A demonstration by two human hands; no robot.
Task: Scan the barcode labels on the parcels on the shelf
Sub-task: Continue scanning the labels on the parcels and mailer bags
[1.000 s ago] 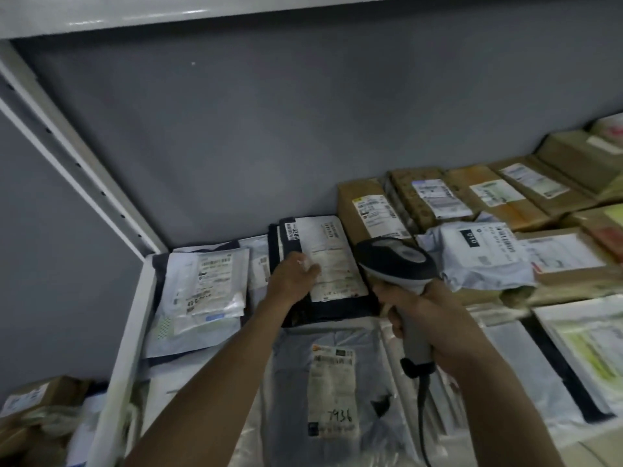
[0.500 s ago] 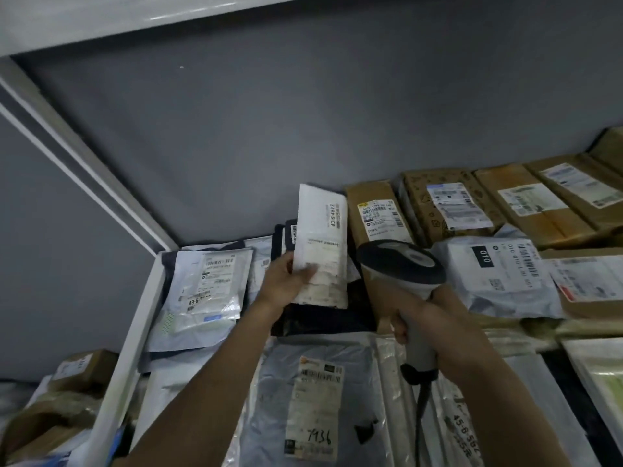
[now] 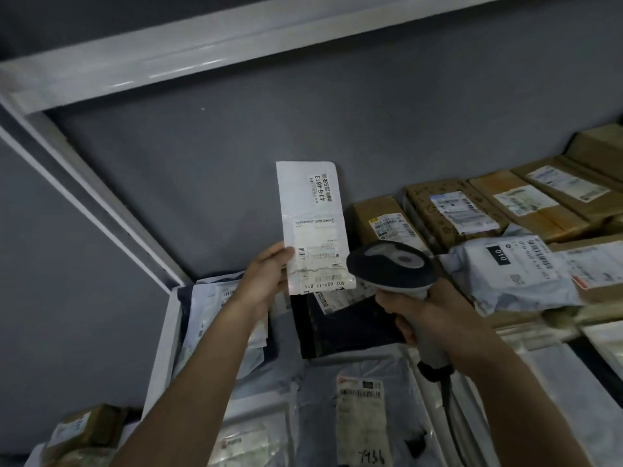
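Left hand holds a flat white rectangular mailer envelope up off the shelf, in front of the grey back wall. Grip is at the envelope's lower left edge: thumb lies on the printed face beside a small barcode, the other fingers are hidden behind it. Most of the envelope stands clear above the hand.

Envelope's long axis runs near vertical, top leaning slightly left; printed face turned toward the camera. Upper sticker text "43-6-4613" runs sideways; bottom strip reads upside down.

Right hand is wrapped round the pale grey handle of a dark-headed handheld barcode scanner. Scanner head sits just right of the envelope's lower right corner and overlaps it in view; whether they touch, cannot tell. Head points far and left. A dark cable hangs from the handle's base.

On the shelf: a black poly bag below the envelope, a grey poly mailer marked "7936" near, a row of brown cardboard boxes far right, a pale grey bag labelled "010" in front of them.
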